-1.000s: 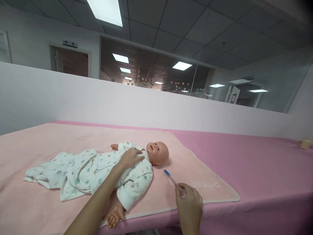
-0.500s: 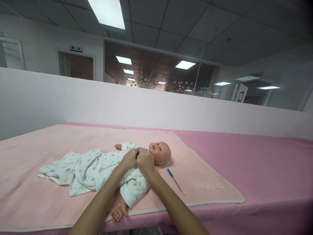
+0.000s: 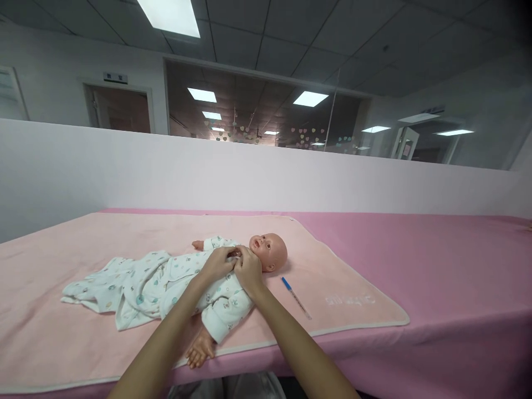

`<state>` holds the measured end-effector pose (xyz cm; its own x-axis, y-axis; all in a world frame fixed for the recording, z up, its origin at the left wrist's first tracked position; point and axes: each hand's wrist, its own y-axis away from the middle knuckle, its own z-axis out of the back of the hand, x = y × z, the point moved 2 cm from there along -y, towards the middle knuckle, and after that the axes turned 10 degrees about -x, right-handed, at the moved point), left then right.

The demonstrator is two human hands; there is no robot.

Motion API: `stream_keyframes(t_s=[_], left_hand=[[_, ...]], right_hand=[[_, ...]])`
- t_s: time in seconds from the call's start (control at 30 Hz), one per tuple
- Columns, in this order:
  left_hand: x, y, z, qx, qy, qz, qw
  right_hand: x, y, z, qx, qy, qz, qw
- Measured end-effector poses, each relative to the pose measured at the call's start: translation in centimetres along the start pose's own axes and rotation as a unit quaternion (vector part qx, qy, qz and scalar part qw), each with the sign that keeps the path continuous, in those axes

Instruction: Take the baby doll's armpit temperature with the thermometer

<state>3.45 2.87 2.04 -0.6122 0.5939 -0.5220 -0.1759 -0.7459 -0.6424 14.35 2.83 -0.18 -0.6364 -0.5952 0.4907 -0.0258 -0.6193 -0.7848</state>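
Note:
A baby doll [image 3: 269,251] lies on its back on a light pink blanket [image 3: 75,244], head to the right, dressed in a white patterned romper [image 3: 166,280]. My left hand [image 3: 218,263] and my right hand [image 3: 249,270] meet at the doll's collar, just below its chin, with fingers curled and pinching the romper's fabric. A thin thermometer with a blue end [image 3: 296,297] lies on the blanket to the right of the doll. The doll's bare hand [image 3: 199,350] sticks out of the near sleeve by the blanket's front edge.
The blanket lies on a long table with a darker pink cover [image 3: 436,260]. A white partition wall [image 3: 266,177] runs behind it, with glass and a door beyond. The table's front edge is close to me.
My right hand let go of the thermometer, which now lies on the blanket, and moved left to the doll's collar to join my left hand. Both hands now pinch the fabric.

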Motion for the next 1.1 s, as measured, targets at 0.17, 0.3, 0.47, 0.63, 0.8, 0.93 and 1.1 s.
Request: stream_keyframes(t_s=[0.17, 0.3, 0.47, 0.63, 0.8, 0.93, 1.1], left_hand=[[0.4, 0.06, 0.36, 0.0, 0.061, 0.044, 0.997], [0.48, 0.1, 0.61, 0.019, 0.103, 0.066, 0.992], [0.36, 0.18, 0.65, 0.021, 0.088, 0.065, 0.994], [0.22, 0.18, 0.54, 0.008, 0.058, 0.052, 0.997], [0.33, 0.13, 0.38, 0.009, 0.084, 0.054, 0.995], [0.53, 0.12, 0.29, 0.011, 0.105, 0.07, 0.992], [0.77, 0.08, 0.19, 0.01, 0.115, 0.078, 0.99]], right_hand=[[0.11, 0.27, 0.2, -0.022, 0.012, 0.003, 1.0], [0.03, 0.25, 0.27, -0.033, -0.02, 0.014, 0.999], [-0.22, 0.19, 0.37, -0.057, -0.075, 0.01, 0.996], [-0.6, 0.21, 0.06, -0.054, -0.092, 0.002, 0.994], [-0.75, 0.07, -0.14, -0.05, -0.084, 0.001, 0.995], [-0.58, 0.03, -0.03, -0.05, -0.082, -0.001, 0.995], [-0.56, 0.06, -0.01, -0.053, -0.075, -0.003, 0.996]])
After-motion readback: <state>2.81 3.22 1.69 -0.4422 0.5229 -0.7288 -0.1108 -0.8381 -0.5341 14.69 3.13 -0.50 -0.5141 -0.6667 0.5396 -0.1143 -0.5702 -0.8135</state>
